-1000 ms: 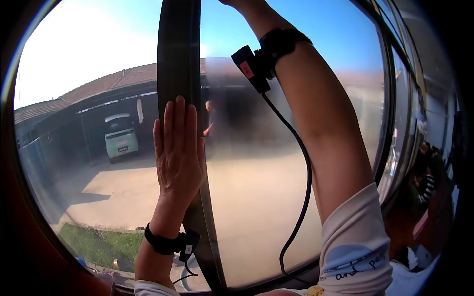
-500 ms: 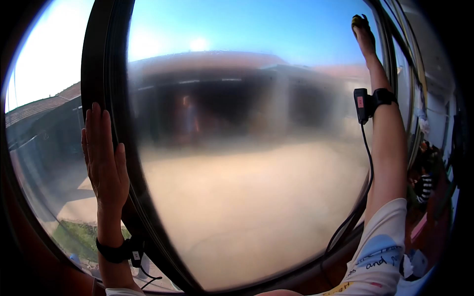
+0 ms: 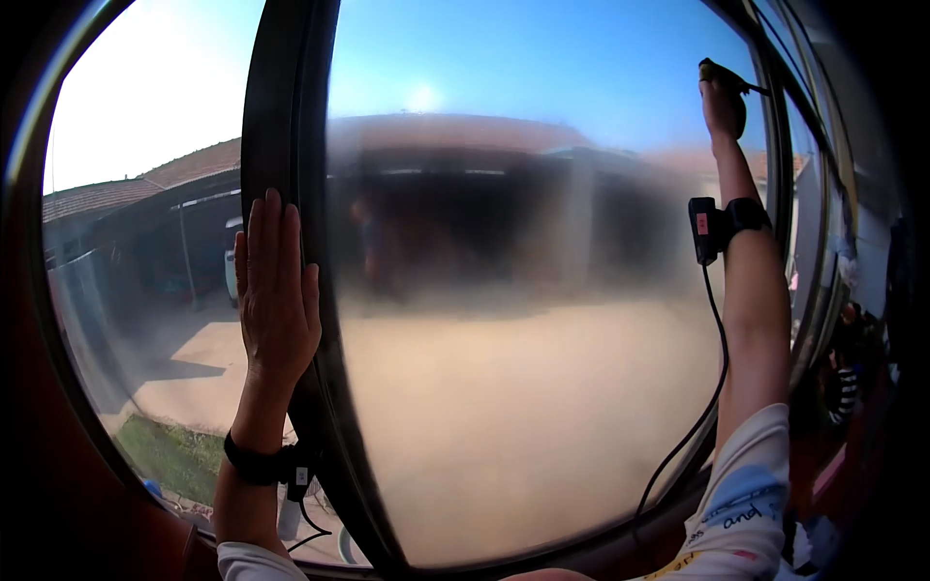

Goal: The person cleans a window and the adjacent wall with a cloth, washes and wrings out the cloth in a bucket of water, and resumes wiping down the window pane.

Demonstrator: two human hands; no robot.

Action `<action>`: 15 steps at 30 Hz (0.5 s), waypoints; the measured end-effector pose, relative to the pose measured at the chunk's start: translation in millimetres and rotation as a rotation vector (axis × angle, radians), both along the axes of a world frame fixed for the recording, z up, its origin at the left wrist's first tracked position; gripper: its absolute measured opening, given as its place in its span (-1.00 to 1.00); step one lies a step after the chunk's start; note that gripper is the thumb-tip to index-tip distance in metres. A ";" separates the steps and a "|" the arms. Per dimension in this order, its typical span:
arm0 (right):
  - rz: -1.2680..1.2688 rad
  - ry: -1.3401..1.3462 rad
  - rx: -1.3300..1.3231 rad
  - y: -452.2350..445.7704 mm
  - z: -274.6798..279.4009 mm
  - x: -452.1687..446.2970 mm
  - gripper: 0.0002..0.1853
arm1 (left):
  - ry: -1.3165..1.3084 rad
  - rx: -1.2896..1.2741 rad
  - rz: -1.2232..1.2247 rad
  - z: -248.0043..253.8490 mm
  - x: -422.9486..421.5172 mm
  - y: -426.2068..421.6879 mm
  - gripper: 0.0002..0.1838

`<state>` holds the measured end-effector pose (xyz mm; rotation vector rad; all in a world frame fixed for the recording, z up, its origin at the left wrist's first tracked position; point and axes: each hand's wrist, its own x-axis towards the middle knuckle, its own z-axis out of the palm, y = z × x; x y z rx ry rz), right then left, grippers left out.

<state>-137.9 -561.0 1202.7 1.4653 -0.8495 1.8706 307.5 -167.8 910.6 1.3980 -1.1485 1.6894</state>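
Observation:
A large window pane (image 3: pixel 523 387), hazy and smeared, fills the middle of the view. High at its right side, my right hand (image 3: pixel 720 105) is closed around a dark cloth (image 3: pixel 741 92) with a yellowish patch, close to the glass by the frame. Part of the cloth hangs past the hand, and most of the fingers are hidden by it. My left hand (image 3: pixel 276 300) lies flat with straight fingers against the dark vertical window frame (image 3: pixel 286 126) and the edge of the left pane (image 3: pixel 145 329). Nothing is in that hand.
Each wrist wears a black strap with a small device (image 3: pixel 704 230) and a cable (image 3: pixel 717 387). Behind the glass are a yard, grass (image 3: pixel 170 450) and a tiled roof (image 3: pixel 203 165). Dark window rails and blurred household items, including something striped (image 3: pixel 845 392), are at the right.
The camera view has shifted, moving the window frame and left hand rightward in the picture. My right hand with the cloth appears slightly lower, with more cloth showing.

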 end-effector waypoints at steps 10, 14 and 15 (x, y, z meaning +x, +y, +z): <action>0.183 0.485 -0.548 234.5 -23.0 303.4 -0.53 | 0.056 0.066 -0.075 -12.7 15.0 12.4 -0.42; 0.349 0.750 -0.564 278.8 -66.3 337.5 -0.55 | 0.002 0.022 -0.056 -7.6 15.8 6.2 -0.42; 0.379 0.794 -0.605 275.5 -70.8 335.3 -0.54 | 0.003 0.022 -0.044 -5.2 12.0 3.6 -0.43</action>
